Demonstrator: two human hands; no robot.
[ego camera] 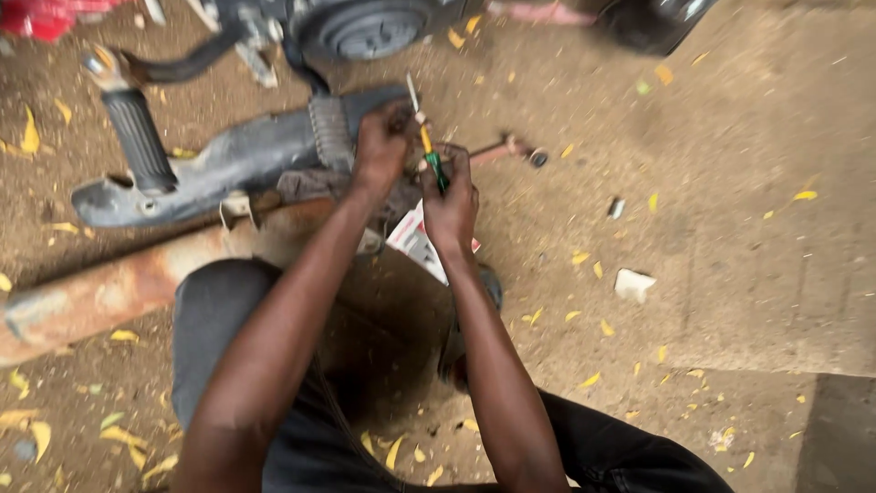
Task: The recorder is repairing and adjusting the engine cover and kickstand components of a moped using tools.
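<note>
Fingers of my right hand (450,203) are curling tight around a green-and-yellow screwdriver (429,151), its tip pointing up and away. My left hand (380,146) is pinching closed on something at the ribbed black motorcycle part (265,151) on dirt; I cannot tell what. I am kneeling beside a rusty pipe (109,292).

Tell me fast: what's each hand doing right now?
Left hand: closed on the dark motorcycle part.
Right hand: closed around a green-and-yellow screwdriver.

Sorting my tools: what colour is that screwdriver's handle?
Green and yellow screwdriver handle, seen in the head view.
</note>
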